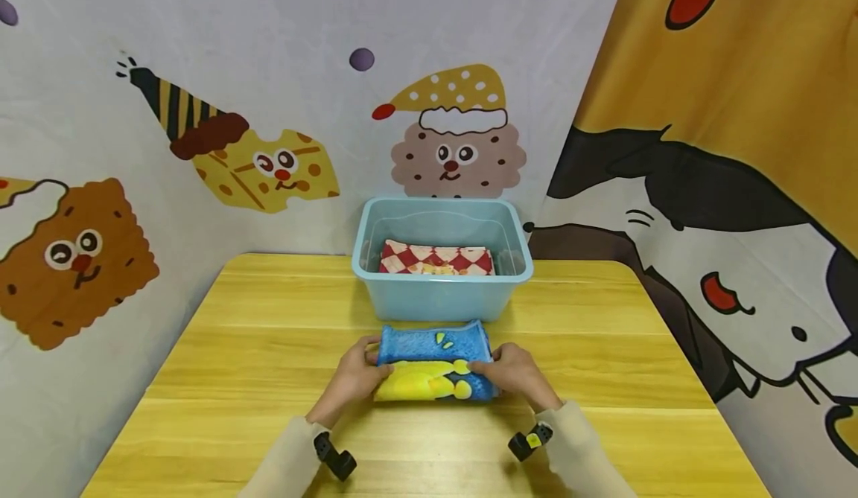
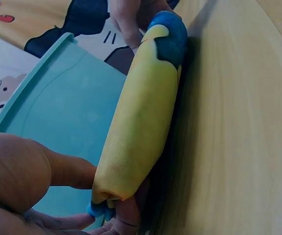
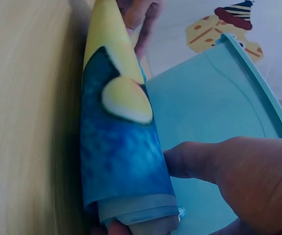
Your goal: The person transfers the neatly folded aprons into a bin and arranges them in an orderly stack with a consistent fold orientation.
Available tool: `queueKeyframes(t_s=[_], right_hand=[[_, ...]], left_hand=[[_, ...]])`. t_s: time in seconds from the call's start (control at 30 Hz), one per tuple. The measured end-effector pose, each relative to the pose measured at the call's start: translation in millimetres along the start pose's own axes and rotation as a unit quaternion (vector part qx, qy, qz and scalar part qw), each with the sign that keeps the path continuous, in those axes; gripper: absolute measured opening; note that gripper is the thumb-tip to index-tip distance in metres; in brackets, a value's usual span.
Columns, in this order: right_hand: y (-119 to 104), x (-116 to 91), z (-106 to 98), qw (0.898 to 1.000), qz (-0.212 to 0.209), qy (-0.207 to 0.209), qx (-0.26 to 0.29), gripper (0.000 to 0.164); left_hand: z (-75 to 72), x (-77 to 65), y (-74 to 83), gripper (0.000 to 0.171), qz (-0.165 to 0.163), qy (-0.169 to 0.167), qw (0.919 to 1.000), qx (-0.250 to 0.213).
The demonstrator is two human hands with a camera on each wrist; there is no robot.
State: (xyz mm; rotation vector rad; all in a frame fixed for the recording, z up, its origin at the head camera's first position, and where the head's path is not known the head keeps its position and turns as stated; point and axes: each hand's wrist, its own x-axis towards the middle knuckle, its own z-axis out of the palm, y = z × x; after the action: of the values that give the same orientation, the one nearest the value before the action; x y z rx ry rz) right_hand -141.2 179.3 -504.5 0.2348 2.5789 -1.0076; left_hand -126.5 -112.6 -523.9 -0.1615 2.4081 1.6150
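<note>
A folded cloth (image 1: 432,343), blue with a yellow print, lies crosswise between both hands in front of the bin. In the head view my left hand (image 1: 354,377) grips its left end, thumb on the yellow part and fingers behind. My right hand (image 1: 518,373) holds the other end, its thumb over the near face. The right wrist view shows pale inner layers at the end of the cloth (image 3: 126,147), rolled over one another. Seen from the left wrist, the yellow side of the cloth (image 2: 138,112) bulges into a thick roll close over the table, with fingertips tucked under its end.
A light blue plastic bin (image 1: 442,297) stands at the back of the wooden table (image 1: 268,349). Inside it lies a red-and-white checked cloth (image 1: 439,258). Behind the table hangs a backdrop (image 1: 281,51) with cartoon figures.
</note>
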Motion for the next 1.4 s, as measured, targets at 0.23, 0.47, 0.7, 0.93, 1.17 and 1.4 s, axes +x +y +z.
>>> queueKeyframes(t_s=[0.23, 0.47, 0.7, 0.93, 1.17, 1.4], right_hand=[[1.3, 6.5, -3.7, 0.999, 0.027, -0.017, 0.041, 0.044], [10.8, 18.8, -8.3, 0.991, 0.031, -0.052, 0.123, 0.047], [21.0, 26.2, -10.4, 0.972, 0.029, -0.11, 0.205, 0.034], [27.0, 29.0, -13.4, 0.945, -0.007, -0.198, 0.262, 0.037], [26.2, 25.7, -16.6, 0.921, -0.02, -0.238, 0.308, 0.04], [22.6, 19.1, -19.1, 0.908, -0.042, -0.246, 0.336, 0.075]], left_hand=[[-2.6, 3.3, -4.3, 0.063, -0.027, -0.018, 0.9992, -0.024], [-0.4, 4.0, -8.4, 0.066, -0.03, -0.031, 0.9973, -0.059], [0.0, 2.2, -6.6, 0.066, -0.005, -0.04, 0.9913, -0.125], [-3.2, -1.4, -2.4, 0.066, -0.004, -0.058, 0.9855, -0.159], [-8.3, -4.7, 1.7, 0.068, -0.004, -0.072, 0.9823, -0.173], [-15.1, -8.9, 6.4, 0.068, 0.005, -0.077, 0.9787, -0.19]])
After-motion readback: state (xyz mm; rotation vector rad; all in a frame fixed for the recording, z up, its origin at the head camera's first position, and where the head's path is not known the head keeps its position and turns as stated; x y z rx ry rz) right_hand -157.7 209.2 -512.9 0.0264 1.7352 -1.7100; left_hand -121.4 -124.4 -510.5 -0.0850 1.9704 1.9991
